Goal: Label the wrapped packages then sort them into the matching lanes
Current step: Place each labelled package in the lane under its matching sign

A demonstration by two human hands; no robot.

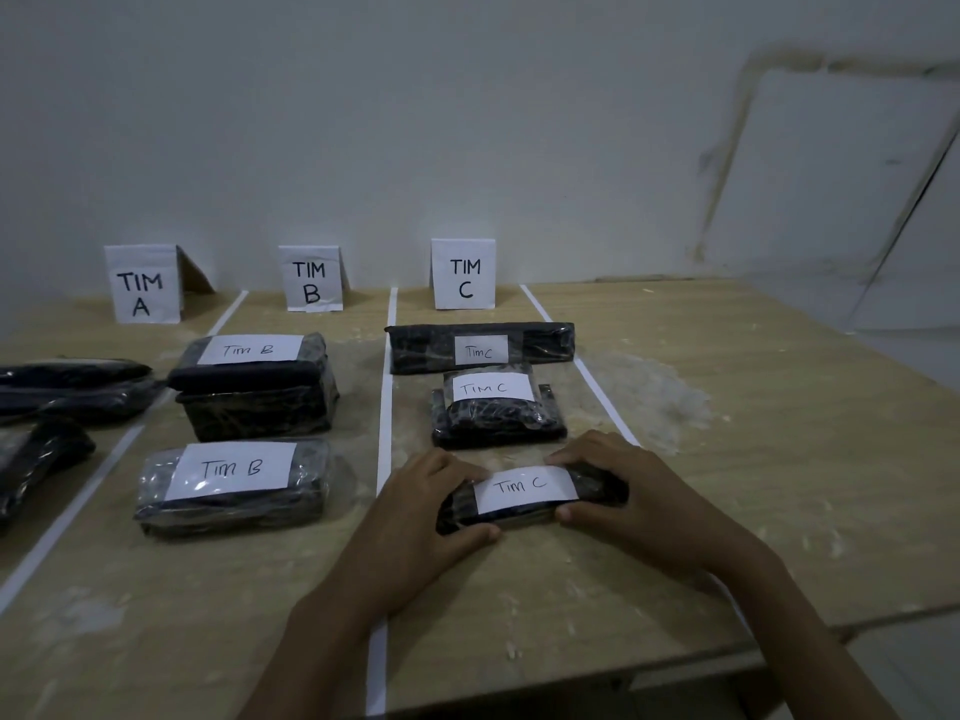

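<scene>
— What is held by the hands?

— A small wrapped package (530, 498) marked "Tim C" is gripped at both ends, lower centre of the frame. The left hand (431, 506) is curled round its left end and the right hand (618, 491) round its right. Whether it is resting on the counter (779, 433) or held just above it cannot be told.

— Has it been sorted?

— It is placed inside the lane headed by the TIM C sign (464, 275), just in front of the middle C package (496, 413). The long C package (480, 348) is set behind that one. Release seems to be all that is left for it.

— And the other lanes?

— Left of the tape line (385, 407), two labelled parcels are laid below the TIM B sign (311, 278): the rear B package (254, 387) and the front B package (234, 485). At the left edge, below the TIM A sign (141, 285), dark bundles (72, 387) are seen, but no labels can be made out. No unlabelled package is seen elsewhere, so the task is judged nearly finished.
</scene>
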